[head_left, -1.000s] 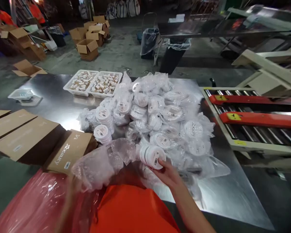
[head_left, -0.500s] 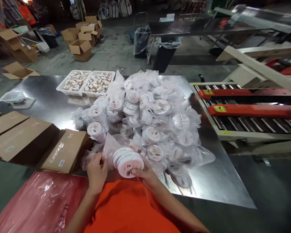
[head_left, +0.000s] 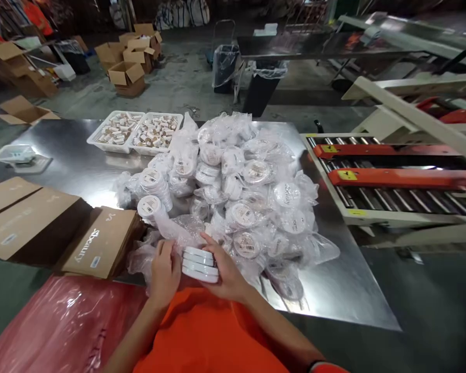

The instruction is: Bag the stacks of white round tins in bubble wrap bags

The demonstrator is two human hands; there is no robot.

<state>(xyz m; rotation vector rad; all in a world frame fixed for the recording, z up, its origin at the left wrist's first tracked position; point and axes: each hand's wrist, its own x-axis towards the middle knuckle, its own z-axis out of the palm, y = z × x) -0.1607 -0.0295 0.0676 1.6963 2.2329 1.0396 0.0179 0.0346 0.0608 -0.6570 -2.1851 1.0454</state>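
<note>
My right hand (head_left: 227, 272) is wrapped round a short stack of flat round white cases (head_left: 200, 263), now turned edge-on. Left of the stack, my left hand (head_left: 166, 272) has its fingers curled, with a clear bubble-wrap bag (head_left: 176, 228) at the fingertips. What exactly the left fingers pinch is partly hidden. More crumpled clear plastic lies left of that hand. Just beyond my hands, stacks of bare white cases (head_left: 149, 205) stand beside a big heap of bagged round cases (head_left: 244, 213), some with printed labels.
Two white baskets (head_left: 116, 129) of small white-and-tan pieces stand at the back of the metal table (head_left: 357, 280). Printed brown cartons (head_left: 97, 243) lie left, above a red plastic-covered bundle (head_left: 58, 321). A roller conveyor (head_left: 392, 199) with orange bars adjoins the table's right side.
The stack of cases has turned from showing a labelled face to showing its edges. My left hand has moved right, closer to the stack.
</note>
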